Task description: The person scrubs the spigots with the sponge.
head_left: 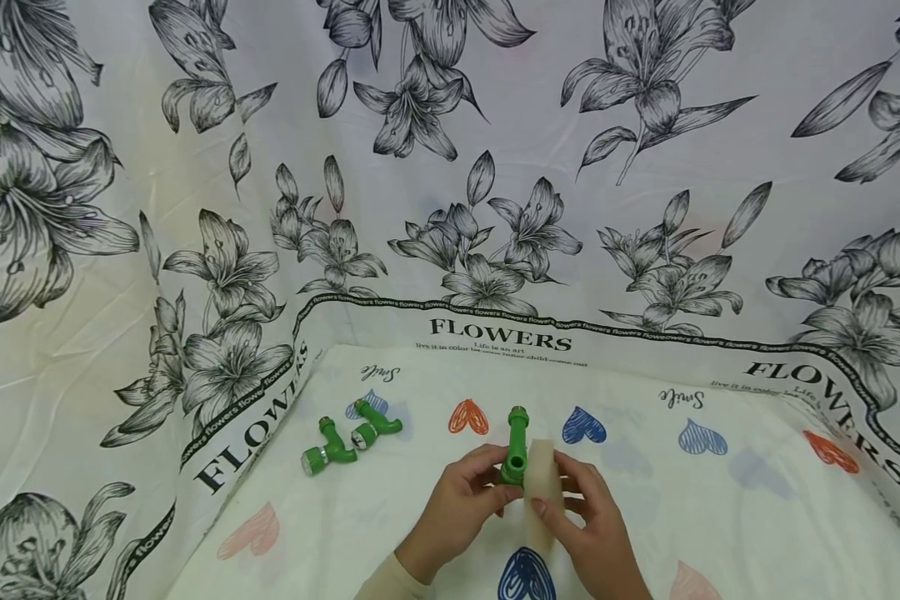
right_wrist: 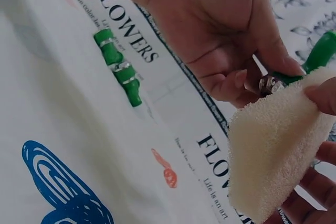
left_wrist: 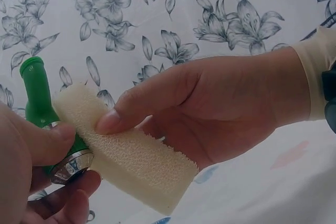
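Note:
In the head view my left hand [head_left: 461, 504] grips a green plastic tap [head_left: 518, 432] with a silvery collar, pinched between thumb and fingers. My right hand [head_left: 591, 521] holds a cream sponge block [head_left: 542, 471], its thumb pressed on the near face. The sponge lies right against the tap's side. In the left wrist view the sponge [left_wrist: 139, 158] touches the tap [left_wrist: 39, 87] near its collar, and its porous surface shows clearly. From the right wrist view, the sponge [right_wrist: 278, 145] hides most of the tap.
Two more green taps, a nearer one [head_left: 333, 454] and a farther one [head_left: 377, 423], lie side by side on the left of the white heart-printed cloth [head_left: 420, 400]. A flower-printed curtain [head_left: 450, 200] hangs behind and around the left side.

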`<state>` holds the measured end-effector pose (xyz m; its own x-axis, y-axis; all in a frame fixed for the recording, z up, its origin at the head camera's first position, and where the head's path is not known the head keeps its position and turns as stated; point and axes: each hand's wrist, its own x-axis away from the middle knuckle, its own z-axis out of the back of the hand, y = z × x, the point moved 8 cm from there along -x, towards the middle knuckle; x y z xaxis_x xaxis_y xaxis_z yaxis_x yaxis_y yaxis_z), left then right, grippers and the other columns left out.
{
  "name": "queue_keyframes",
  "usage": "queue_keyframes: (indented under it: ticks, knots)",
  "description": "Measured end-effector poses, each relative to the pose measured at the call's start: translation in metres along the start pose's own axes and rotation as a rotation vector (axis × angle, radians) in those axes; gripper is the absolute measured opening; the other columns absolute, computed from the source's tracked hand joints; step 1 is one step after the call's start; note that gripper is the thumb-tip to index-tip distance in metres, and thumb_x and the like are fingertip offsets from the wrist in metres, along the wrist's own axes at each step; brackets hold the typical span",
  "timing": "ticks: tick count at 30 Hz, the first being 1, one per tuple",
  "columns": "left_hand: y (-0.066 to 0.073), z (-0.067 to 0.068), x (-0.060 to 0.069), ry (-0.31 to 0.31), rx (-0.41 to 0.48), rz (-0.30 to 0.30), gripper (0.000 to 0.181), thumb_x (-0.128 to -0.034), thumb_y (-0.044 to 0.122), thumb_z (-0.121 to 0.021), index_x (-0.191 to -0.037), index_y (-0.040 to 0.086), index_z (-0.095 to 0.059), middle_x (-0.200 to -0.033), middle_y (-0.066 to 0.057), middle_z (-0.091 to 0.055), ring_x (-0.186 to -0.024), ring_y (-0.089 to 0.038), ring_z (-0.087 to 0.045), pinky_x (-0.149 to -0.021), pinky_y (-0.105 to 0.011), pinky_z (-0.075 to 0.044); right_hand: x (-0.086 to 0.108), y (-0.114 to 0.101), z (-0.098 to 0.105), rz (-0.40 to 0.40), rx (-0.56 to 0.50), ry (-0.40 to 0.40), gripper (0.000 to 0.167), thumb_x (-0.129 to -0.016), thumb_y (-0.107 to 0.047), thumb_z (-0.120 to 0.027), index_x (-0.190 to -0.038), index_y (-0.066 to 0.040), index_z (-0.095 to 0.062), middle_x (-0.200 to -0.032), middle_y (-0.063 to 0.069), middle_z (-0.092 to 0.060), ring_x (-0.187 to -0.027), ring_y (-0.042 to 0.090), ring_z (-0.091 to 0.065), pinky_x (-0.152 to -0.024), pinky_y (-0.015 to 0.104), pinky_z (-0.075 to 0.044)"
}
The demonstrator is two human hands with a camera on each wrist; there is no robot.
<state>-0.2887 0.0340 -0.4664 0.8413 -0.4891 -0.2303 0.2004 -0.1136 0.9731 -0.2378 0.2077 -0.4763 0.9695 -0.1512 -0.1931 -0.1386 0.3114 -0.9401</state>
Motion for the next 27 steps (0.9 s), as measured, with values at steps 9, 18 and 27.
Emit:
queue_keyframes:
  ticks: [9,18,27]
  knots:
    - [-0.003,0.007,0.0,0.08,0.024,0.048,0.037,-0.1013,-0.003,-0.072,-0.137,0.003,-0.068,-0.124,-0.01,-0.072,-0.096,-0.02,-0.07,-0.074,-0.026,-0.061,0.009,-0.015,-0.005,0.057,0.006,-0.01,0.06,-0.093,-0.016,-0.09,-0.147,-0.017,-0.064,-0.132,-0.003,-0.063,-0.114,0.02,-0.063,-0.095,0.032,-0.06]
    - [-0.002,0.007,0.0,0.072,0.06,0.042,0.04,-0.1011,-0.005,-0.067,-0.14,0.003,-0.067,-0.126,-0.012,-0.071,-0.101,-0.023,-0.07,-0.081,-0.031,-0.063,0.014,-0.021,-0.005,0.116,0.017,-0.005,0.063,-0.09,-0.011,-0.091,-0.146,-0.016,-0.064,-0.131,-0.006,-0.063,-0.113,0.019,-0.063,-0.092,0.032,-0.06]
    - [0.001,0.004,0.003,0.039,0.063,0.03,0.039,-0.1026,-0.001,-0.072,-0.14,0.008,-0.069,-0.13,-0.011,-0.064,-0.107,-0.027,-0.068,-0.079,-0.034,-0.064,0.012,-0.018,-0.007,0.094,0.023,-0.012,0.063,-0.09,-0.014,-0.091,-0.146,-0.016,-0.063,-0.132,-0.004,-0.063,-0.113,0.02,-0.064,-0.093,0.034,-0.06]
